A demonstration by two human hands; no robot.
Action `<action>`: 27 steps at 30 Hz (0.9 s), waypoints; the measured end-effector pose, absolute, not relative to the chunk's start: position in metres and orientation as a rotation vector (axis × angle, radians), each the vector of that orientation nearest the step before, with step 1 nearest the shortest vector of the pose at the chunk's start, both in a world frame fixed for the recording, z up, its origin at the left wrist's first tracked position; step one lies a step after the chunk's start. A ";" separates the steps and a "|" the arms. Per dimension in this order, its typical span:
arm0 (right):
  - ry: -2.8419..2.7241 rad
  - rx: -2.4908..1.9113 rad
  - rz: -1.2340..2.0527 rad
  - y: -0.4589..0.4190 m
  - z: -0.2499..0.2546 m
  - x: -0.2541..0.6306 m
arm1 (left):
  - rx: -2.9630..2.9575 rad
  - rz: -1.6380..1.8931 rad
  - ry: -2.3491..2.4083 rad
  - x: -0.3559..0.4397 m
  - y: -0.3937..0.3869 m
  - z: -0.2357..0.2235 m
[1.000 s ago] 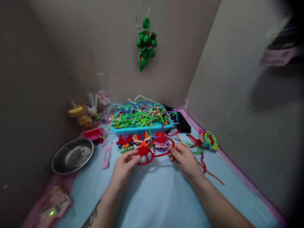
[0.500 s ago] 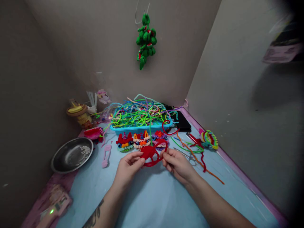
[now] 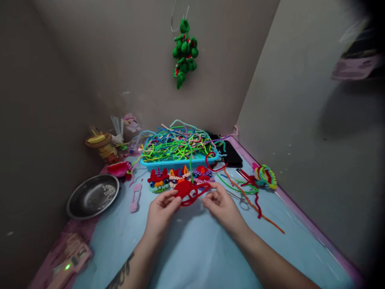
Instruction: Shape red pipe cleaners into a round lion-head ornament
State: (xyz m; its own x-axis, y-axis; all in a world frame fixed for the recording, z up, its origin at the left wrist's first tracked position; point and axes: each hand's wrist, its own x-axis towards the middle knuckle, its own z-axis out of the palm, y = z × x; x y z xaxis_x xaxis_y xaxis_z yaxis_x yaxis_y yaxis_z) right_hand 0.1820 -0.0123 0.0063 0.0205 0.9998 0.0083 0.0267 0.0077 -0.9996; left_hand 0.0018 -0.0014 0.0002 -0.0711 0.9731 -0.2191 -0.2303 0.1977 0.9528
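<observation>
So, the left fingers (image 3: 172,205) pinch a looped red piece (image 3: 184,188).

Fuzzy red piece (image 3: 184,188) with loops, aloft

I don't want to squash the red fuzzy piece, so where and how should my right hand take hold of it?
Probably best by the narrow loop at its right end, pinched lightly from the right. That loop sticks out toward the right hand, while the left hand pinches the left edge of the red fuzzy piece's denser body.
</observation>
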 end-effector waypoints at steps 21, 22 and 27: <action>-1.888 -1.277 0.787 -0.029 -0.009 0.158 | 1.178 1.233 1.248 0.011 -0.014 0.002; -1.901 -1.288 0.744 -0.028 -0.009 0.159 | 1.176 1.217 1.249 0.011 -0.014 0.002; -2.034 -1.143 0.555 -0.031 -0.007 0.160 | 1.151 1.184 1.215 0.012 -0.013 0.005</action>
State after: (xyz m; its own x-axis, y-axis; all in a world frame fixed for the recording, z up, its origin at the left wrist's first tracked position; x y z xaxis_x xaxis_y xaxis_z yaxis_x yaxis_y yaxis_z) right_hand 0.1602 -0.0305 -0.0071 -0.3419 0.8585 0.3822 0.5452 0.5125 -0.6634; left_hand 0.0122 -0.0129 0.0052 -0.0003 0.9986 -0.0521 -0.0264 0.0521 0.9983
